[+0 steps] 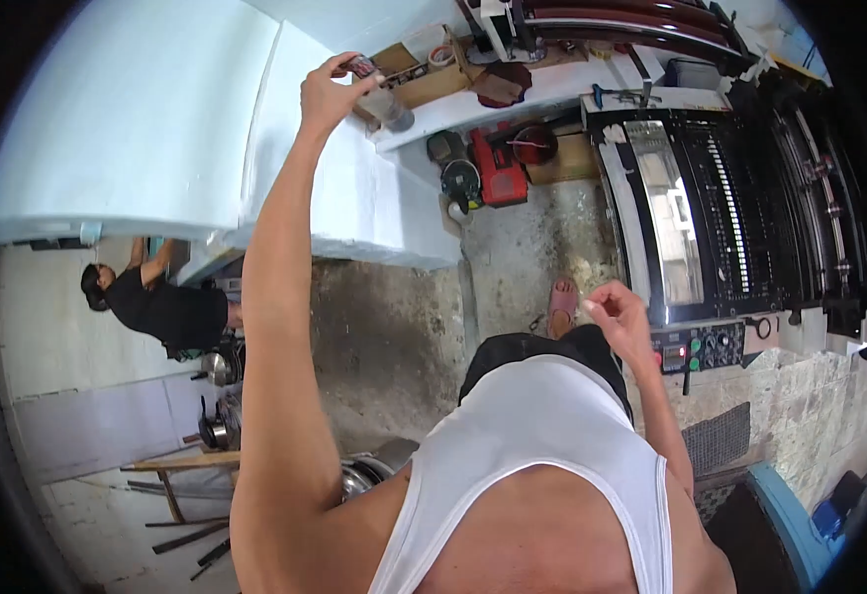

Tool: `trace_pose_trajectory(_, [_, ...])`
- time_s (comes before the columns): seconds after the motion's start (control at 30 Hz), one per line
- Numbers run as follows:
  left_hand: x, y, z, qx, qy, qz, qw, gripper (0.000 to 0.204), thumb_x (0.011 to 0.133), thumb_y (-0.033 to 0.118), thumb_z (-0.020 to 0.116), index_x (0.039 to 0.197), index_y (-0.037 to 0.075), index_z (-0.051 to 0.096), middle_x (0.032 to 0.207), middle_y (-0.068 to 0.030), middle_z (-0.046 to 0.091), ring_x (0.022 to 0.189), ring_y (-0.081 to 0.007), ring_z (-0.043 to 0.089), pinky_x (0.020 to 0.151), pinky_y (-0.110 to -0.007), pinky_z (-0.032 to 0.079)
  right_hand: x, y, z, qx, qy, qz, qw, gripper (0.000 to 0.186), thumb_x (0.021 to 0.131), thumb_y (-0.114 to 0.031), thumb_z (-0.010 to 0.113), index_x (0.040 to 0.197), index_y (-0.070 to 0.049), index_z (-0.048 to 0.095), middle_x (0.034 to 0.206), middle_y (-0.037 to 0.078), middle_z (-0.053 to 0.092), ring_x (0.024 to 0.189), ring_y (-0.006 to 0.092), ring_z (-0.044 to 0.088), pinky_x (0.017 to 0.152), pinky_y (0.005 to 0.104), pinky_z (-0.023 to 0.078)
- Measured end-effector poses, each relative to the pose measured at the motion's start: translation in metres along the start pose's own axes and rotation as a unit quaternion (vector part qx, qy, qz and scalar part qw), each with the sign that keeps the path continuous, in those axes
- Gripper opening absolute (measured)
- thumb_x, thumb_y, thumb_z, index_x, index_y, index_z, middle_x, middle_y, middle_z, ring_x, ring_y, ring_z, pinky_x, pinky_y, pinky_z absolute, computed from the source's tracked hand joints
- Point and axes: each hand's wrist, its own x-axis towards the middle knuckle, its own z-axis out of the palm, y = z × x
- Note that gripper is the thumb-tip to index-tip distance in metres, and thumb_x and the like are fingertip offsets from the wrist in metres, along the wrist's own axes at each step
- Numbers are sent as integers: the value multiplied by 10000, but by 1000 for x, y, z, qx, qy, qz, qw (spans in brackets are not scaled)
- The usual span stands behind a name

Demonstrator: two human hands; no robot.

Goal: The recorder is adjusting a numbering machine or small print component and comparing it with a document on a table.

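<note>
My left hand [327, 99] reaches out at the top left, its fingers and thumb closed round the upper part of a clear bottle [392, 111]. That upper part looks dark and reddish with print; the lower part is see-through, by the edge of a white ledge [433, 127]. Low in front of me, beside the printing machine [691, 208], my right hand [624, 322] is curled with thumb and forefinger together. Something small and pale shows at its fingertips, too small to name.
Cardboard boxes [438, 89] and a tape roll [441, 55] lie on the ledge. Below stand a red case [499, 173] and a dark red bowl [534, 145]. A control panel [701, 348] juts out at right. Another person [171, 302] works at far left near pots [221, 368].
</note>
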Motion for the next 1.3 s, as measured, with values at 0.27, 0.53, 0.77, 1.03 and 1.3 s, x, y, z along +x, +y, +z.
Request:
trace_pose_trajectory(0.27, [134, -158, 70, 21, -37, -62, 997, 601, 646, 434, 847, 1143, 128, 702, 993, -81, 726, 910, -214, 667, 836, -337, 516, 84, -46, -39, -112, 135, 14, 984, 135, 850, -104, 682, 845, -4, 592, 750, 11, 603, 700, 82, 574, 677, 248, 477])
trace_pose_trajectory(0.53, [187, -315, 183, 39, -166, -76, 982, 547, 611, 390, 840, 1108, 205, 707, 1046, -69, 699, 1032, -284, 615, 888, -407, 503, 119, -47, 0, -228, 233, 132, 936, 165, 849, -136, 679, 870, 2, 592, 702, 47, 593, 634, 112, 553, 619, 272, 452])
trace_pose_trajectory(0.77, [169, -385, 250, 41, -274, -12, 961, 533, 614, 338, 838, 1105, 186, 694, 1067, -70, 592, 1099, -301, 512, 942, -472, 445, 158, -39, 76, -225, 240, 246, 912, 174, 823, -141, 718, 853, -4, 615, 708, 69, 611, 622, 143, 566, 589, 302, 458])
trace_pose_trajectory(1.03, [158, -403, 278, 174, -450, 29, 876, 582, 610, 387, 805, 1114, 129, 670, 1178, -108, 598, 1200, -270, 495, 903, -596, 435, 189, -60, 80, -282, 278, 263, 880, 146, 813, -109, 708, 861, -8, 614, 720, 77, 625, 620, 161, 582, 589, 303, 477])
trace_pose_trajectory(1.3, [145, -416, 315, 190, -436, 59, 878, 506, 637, 364, 758, 1048, 84, 667, 1035, -149, 667, 1134, -290, 561, 850, -575, 438, 142, -16, 112, -188, 368, 274, 869, 152, 826, -114, 706, 859, -4, 605, 716, 76, 609, 640, 137, 556, 587, 286, 460])
